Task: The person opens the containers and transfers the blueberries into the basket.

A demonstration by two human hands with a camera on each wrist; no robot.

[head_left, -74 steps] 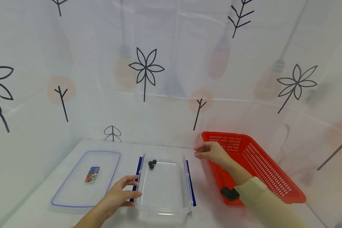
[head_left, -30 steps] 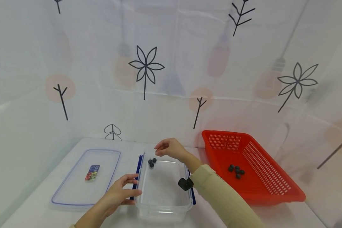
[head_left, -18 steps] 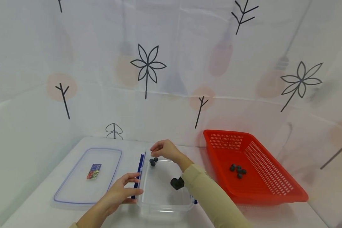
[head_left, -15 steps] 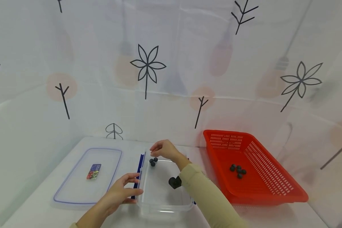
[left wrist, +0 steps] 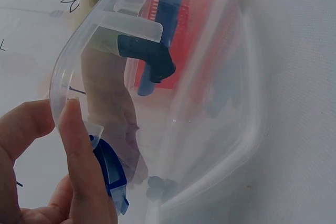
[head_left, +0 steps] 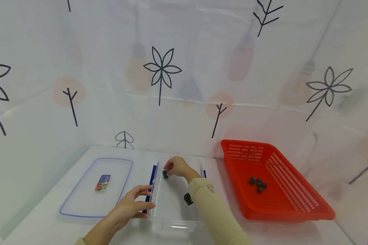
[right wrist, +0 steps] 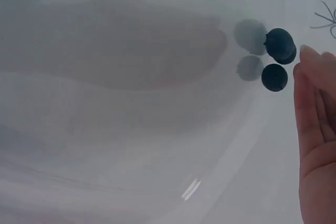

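Observation:
A clear plastic food container (head_left: 173,223) with blue side latches stands in the middle of the white table. My left hand (head_left: 134,207) grips its left wall, thumb on the inner side and fingers outside; the left wrist view shows this rim pinched beside a blue latch (left wrist: 111,171). My right hand (head_left: 178,166) is lowered into the container's far left corner, its thumb and fingertips pinched together. Blueberries (head_left: 165,174) lie at those fingertips, partly covered by the hand. In the right wrist view, dark blueberries (right wrist: 274,77) cluster against the fingertips; the berry between them is mostly hidden.
To the right stands a red perforated basket (head_left: 273,206) holding several blueberries (head_left: 259,184). A clear lid with a blue seal (head_left: 79,200) and a fruit label (head_left: 103,182) lies flat at the left. A patterned curtain (head_left: 184,85) hangs behind the table.
My right hand has travelled left from beside the red basket to over the container, then down to the blueberries in its far corner. The left hand keeps its grip on the wall.

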